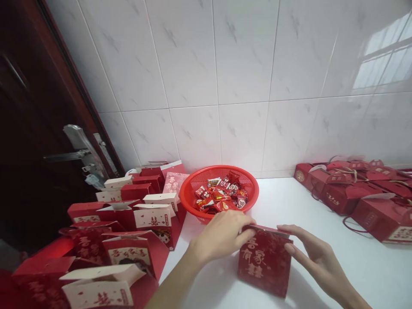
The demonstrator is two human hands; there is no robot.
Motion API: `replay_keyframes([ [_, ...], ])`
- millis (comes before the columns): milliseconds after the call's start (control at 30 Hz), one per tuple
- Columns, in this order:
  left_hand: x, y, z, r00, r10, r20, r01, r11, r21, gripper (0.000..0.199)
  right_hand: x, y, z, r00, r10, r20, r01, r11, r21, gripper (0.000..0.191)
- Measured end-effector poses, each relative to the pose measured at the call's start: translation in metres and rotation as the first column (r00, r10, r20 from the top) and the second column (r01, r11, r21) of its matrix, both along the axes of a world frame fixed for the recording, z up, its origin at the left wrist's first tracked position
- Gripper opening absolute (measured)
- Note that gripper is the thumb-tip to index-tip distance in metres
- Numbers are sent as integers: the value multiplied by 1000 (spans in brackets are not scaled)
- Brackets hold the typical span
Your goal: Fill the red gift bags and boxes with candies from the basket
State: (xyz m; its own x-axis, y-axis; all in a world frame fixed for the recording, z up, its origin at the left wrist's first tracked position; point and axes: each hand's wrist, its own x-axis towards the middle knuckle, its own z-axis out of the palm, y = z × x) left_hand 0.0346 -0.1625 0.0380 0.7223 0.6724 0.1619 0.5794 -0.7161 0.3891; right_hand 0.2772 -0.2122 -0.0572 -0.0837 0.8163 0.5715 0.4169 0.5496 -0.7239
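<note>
- Red paperboard gift box (264, 266), gilt characters on its front, is held upright over the near part of the white worktop (206, 283). Whether the base bears on the surface, cannot tell.
- Left hand (219, 236): fingers closed in a narrow pinch on the box's upper left corner, thumb in front.
- Right hand (322, 266): fingers narrow at the upper right corner, thumb on the front face, index along the top edge.
- Handling, by judgement: light, even if part-filled; contents not visible. Panels look springy but thin, firm along the folds, weak mid-face. Hard squeezing would likely dent or crease them.
- Surface probably smooth, slightly slippery. Best hold: both upper corners or the side folds, light even pressure; a palm under the base if loaded.
- Top flaps are likely the softest part; poor for lifting.
- Just behind the box: red plastic basket (199, 177) of wrapped sweets (222, 194). Rim looks stiff enough to grip; the wrappers, slick and crinkly.
- Beyond the left hand: rows of open-topped boxes (172, 231), upright, probably easy to topple.
- Far right: handled boxes (376, 216), some with cords, closely grouped.
</note>
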Motion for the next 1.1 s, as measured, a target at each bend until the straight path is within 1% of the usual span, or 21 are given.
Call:
replay_keyframes([
  [67,9,0,-7,999,39,-19,-38,998,50,21,-3,-1,0,997,-66,40,61,991,121,27],
  [133,19,-1,-15,994,98,-52,-92,990,110,22,-4,-1,0,992,-109,70,92,972,218,32],
  [233,30,-2,-26,987,145,-64,-132,976,175,25,-3,1,0,986,-140,90,110,954,279,34],
  [333,32,0,-33,994,113,-1,-111,978,175,27,-1,4,-2,986,-153,70,127,950,286,34],
  [433,30,5,-40,989,71,130,-90,985,148,29,-1,5,-2,986,-159,48,142,956,257,31],
  [533,29,11,-45,971,33,237,-70,987,148,20,-2,5,-2,988,-157,4,152,963,224,27],
  [700,27,14,-48,957,-54,284,4,985,174,7,-5,4,-7,977,-191,-98,202,971,124,20],
  [733,26,14,-47,955,-74,287,26,985,168,4,-5,3,-9,974,-201,-104,211,972,101,19],
  [833,24,14,-44,947,-100,304,65,990,121,16,-6,2,-12,954,-280,-103,287,956,56,24],
  [933,21,16,-40,942,-40,334,45,999,-7,15,-6,1,-12,934,-349,-78,352,935,29,30],
  [1033,18,19,-38,937,14,349,39,989,-144,19,-5,2,-9,948,-316,-46,318,948,31,26],
  [1100,17,20,-38,936,14,352,53,982,-181,19,-5,2,-7,955,-294,-38,296,954,39,23],
])
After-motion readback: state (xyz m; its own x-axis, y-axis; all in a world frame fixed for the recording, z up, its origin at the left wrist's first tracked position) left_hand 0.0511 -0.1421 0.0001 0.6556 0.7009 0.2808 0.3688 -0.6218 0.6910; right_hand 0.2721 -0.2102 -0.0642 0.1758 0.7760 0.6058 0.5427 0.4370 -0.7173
